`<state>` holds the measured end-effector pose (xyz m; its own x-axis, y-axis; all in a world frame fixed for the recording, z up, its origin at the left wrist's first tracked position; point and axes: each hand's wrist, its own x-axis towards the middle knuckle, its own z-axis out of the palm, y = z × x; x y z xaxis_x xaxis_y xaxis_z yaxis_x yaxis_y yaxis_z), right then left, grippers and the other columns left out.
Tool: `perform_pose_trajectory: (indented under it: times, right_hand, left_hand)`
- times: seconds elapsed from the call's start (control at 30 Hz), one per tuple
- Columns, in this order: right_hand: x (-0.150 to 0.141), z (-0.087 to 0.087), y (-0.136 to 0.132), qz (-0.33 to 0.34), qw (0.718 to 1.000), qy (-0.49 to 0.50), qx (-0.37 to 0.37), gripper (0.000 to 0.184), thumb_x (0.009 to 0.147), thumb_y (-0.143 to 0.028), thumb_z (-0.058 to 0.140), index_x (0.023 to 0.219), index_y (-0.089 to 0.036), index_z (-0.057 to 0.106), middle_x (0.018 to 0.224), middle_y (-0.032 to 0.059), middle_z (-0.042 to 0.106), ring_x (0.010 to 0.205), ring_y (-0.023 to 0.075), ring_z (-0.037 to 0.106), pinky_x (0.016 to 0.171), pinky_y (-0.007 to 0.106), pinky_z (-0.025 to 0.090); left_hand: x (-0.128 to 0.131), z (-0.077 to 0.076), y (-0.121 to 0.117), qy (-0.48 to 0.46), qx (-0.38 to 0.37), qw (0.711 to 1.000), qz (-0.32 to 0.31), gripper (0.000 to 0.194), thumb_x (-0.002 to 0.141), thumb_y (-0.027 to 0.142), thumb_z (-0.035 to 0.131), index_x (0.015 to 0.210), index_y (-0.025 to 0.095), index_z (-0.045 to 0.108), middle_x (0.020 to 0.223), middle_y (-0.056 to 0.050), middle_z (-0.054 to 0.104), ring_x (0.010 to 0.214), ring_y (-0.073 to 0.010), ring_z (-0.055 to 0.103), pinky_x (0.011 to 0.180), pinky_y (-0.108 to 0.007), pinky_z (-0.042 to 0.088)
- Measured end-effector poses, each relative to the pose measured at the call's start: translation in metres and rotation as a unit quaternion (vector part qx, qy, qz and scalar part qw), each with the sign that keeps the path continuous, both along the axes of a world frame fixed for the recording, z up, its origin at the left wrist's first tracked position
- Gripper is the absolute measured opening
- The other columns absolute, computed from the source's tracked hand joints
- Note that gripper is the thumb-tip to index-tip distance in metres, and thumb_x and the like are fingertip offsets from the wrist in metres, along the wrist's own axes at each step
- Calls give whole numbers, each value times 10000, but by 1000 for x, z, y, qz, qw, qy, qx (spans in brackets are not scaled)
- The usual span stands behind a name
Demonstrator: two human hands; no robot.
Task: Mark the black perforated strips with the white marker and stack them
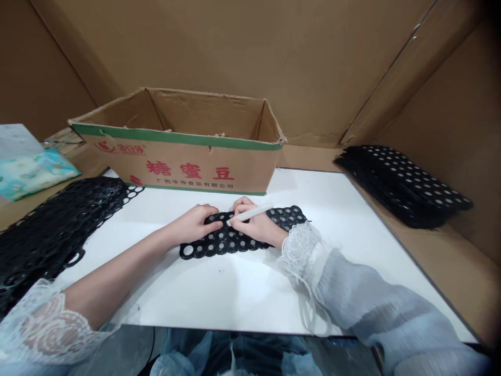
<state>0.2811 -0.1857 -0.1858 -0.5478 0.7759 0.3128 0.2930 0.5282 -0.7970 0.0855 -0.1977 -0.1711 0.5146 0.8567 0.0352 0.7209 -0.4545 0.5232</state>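
A flat black strip with rows of rings (211, 249) lies on the white board in front of me. Most rings show greyish round centres, while the one at the near left corner looks bright white. My left hand (198, 222) grips the strip's far left edge, thumb and fingers closed at the rim. In my right hand (256, 224) is a white pen-like tool (256, 211), tilted, its lower end down at the strip close to my left thumb. My right hand rests over the strip and covers part of its middle.
Behind the strip stands an open cardboard box (188, 167) with a green rim. Black ringed sheets (58, 219) are heaped at left, with a patterned tissue pack (37, 169) beyond. Another pile of dotted black strips (407, 183) lies at right. Cardboard walls (313, 68) surround the white board (219, 297).
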Motion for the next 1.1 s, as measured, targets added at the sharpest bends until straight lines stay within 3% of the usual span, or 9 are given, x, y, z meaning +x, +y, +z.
perform_pose_trajectory:
  times: [0.13,0.33,0.47,0.6,0.7,0.8,0.9,1.0,1.1]
  right_hand:
    - [-2,-1,-1,-24,1000,-6,7,177,730,-203,517,581,-176,427,849,13,422,827,125,470,846,290,370]
    - [-12,-8,-10,-95,987,-56,117,153,763,-229,513,623,-181,473,899,49,445,883,178,414,826,334,355]
    - [-15,-7,-10,-110,981,-61,147,157,785,-233,478,636,-183,470,850,47,485,849,175,419,804,328,345]
    - [-9,-2,-3,-85,987,-81,112,216,737,-198,516,549,-180,411,736,23,517,797,162,424,818,327,328]
    - [-4,0,-1,-87,987,-103,88,233,716,-196,532,526,-179,399,734,26,524,798,167,415,814,327,332]
    - [-3,-2,-5,-102,985,-102,95,212,724,-212,527,542,-177,424,768,31,523,835,172,417,827,332,337]
    - [-4,-5,-10,-144,976,-90,134,160,716,-240,544,591,-176,467,899,54,516,930,200,405,841,360,338]
    - [-4,-6,-15,-145,975,-68,152,98,720,-237,529,649,-182,490,957,68,480,966,206,409,842,365,354]
    - [-5,-5,-15,-116,989,-21,91,100,726,-215,500,635,-182,472,865,45,456,841,155,468,804,311,393]
  left_hand:
    - [2,-2,-1,-6,-3,1000,11,232,779,356,421,646,173,473,662,-7,502,636,-152,478,619,-272,353]
    - [4,-5,-5,-50,-24,998,37,245,792,377,408,721,164,505,713,-15,531,669,-158,495,626,-268,366]
    - [1,-1,-4,-52,-37,997,44,256,803,400,393,737,172,491,694,3,532,646,-153,492,596,-257,359]
    - [3,0,0,48,57,997,8,244,800,386,414,699,175,484,687,-23,534,703,-188,497,670,-297,352]
    - [3,-3,1,96,121,988,0,252,809,408,414,814,174,509,829,-61,568,855,-233,494,788,-359,331]
    - [-1,-3,-1,104,161,981,21,358,802,457,426,1000,162,471,1023,-100,538,998,-263,449,863,-396,306]
    - [-8,-2,-4,116,170,978,36,592,738,561,471,1148,144,382,1161,-142,462,1092,-300,395,902,-423,285]
    - [-15,-3,-6,146,134,979,39,803,612,682,513,1176,127,372,1156,-168,454,1074,-334,404,885,-436,298]
    - [-18,-5,-6,176,89,979,45,810,578,702,517,1144,131,415,1087,-162,495,1031,-336,431,856,-433,313]
